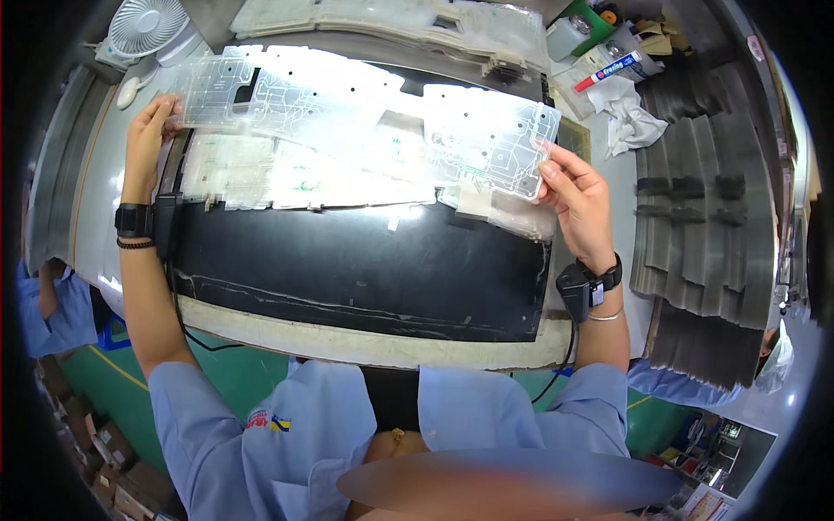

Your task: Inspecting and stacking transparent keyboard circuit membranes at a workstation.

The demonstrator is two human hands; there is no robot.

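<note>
A long, clear plastic circuit sheet (pixel 321 95) with pale printed traces and small dark holes is stretched between my two hands. My left hand (pixel 155 120) pinches its left end, and my right hand (pixel 569 184) grips its right end between thumb and fingers. Beneath the raised sheet lies a stack of similar whitish sheets (pixel 347 169) with green marks, on the far part of a black work mat (pixel 365 260). A small pale tab (pixel 473 200) hangs near the right end, close to more layered sheets (pixel 521 215).
Another pile of clear sheets (pixel 391 19) sits at the back. A white fan (pixel 149 28) stands far left. Far right are a marker pen (pixel 606 71), crumpled tissue (pixel 632 122) and a green bin (pixel 586 26). Grey stacked strips (pixel 695 208) line the right side. Cables run from both wrists.
</note>
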